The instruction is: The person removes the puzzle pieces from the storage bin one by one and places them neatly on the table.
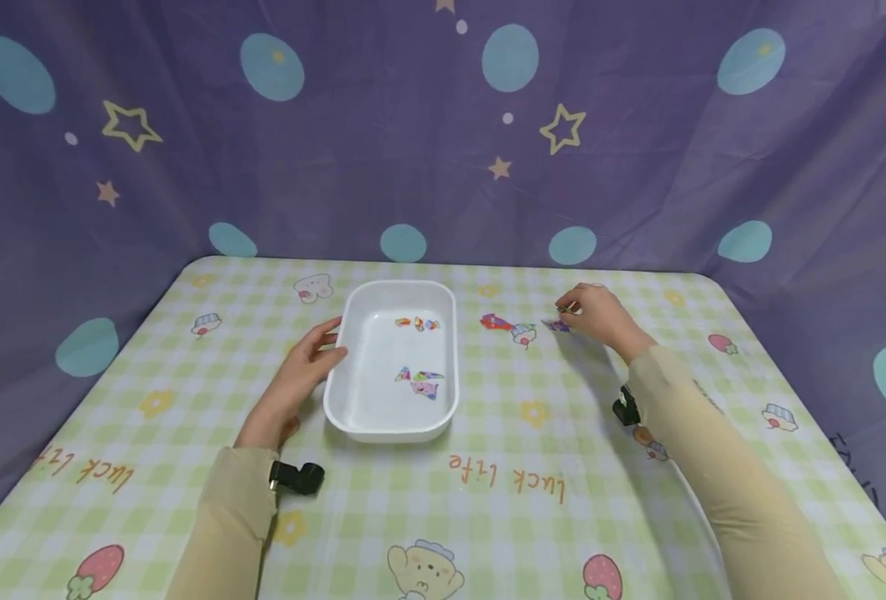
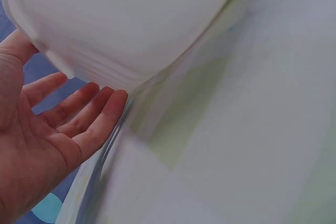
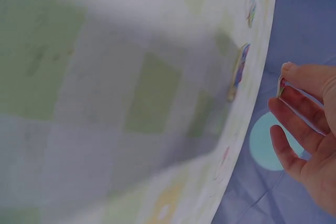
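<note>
A white rectangular plastic tub stands on the table, with several small flat colourful pieces lying inside. My left hand rests against the tub's left side. Its thumb is up by the rim, and its loosely bent fingers touch the outer wall lower down in the left wrist view. To the tub's right, my right hand pinches a small thin piece between thumb and fingers, above the table. Beneath that hand lies a purple patterned piece. A red piece lies between it and the tub.
The table wears a green and white checked cloth printed with strawberries, flowers, cakes and lettering. Behind it hangs a purple curtain with stars and blue ovals. A small black camera sits on the left wrist, another camera on the right.
</note>
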Action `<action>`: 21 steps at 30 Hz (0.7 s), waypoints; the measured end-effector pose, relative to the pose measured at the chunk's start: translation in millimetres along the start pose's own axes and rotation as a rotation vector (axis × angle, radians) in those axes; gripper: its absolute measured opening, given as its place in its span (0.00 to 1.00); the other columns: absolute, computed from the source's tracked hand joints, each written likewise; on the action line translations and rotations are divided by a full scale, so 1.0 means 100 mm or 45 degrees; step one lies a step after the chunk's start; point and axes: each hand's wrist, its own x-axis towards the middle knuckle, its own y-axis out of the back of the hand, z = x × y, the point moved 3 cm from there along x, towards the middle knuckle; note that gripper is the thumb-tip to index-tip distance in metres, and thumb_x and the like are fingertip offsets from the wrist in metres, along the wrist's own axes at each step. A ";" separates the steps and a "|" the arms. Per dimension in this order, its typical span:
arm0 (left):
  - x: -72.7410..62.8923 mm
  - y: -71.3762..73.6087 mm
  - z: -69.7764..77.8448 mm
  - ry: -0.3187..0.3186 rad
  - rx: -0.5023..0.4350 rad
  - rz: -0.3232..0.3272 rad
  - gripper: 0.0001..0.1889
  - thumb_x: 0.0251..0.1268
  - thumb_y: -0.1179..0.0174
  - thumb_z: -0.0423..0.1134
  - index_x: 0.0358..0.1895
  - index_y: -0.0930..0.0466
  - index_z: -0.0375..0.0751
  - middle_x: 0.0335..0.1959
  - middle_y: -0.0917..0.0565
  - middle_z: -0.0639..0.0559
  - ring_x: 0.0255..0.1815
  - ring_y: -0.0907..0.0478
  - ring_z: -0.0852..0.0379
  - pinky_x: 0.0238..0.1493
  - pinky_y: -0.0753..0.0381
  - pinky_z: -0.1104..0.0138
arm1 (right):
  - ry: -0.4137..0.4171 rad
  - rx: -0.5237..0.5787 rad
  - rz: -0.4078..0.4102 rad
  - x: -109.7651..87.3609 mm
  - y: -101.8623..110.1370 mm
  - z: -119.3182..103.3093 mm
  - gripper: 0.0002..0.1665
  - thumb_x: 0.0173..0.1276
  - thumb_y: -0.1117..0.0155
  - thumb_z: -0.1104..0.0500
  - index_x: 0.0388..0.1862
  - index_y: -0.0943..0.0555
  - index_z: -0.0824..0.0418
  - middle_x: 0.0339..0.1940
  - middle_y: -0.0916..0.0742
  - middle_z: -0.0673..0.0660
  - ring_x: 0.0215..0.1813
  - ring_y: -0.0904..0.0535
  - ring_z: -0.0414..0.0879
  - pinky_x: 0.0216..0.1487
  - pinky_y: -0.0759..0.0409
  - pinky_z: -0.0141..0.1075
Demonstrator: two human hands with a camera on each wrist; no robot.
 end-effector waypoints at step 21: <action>0.02 -0.01 0.00 -0.013 -0.012 -0.009 0.31 0.63 0.47 0.50 0.69 0.47 0.65 0.65 0.37 0.50 0.61 0.33 0.50 0.58 0.31 0.56 | -0.160 0.022 -0.029 -0.16 -0.11 0.45 0.14 0.59 0.38 0.62 0.43 0.19 0.67 0.42 0.17 0.65 0.42 0.21 0.56 0.48 0.26 0.49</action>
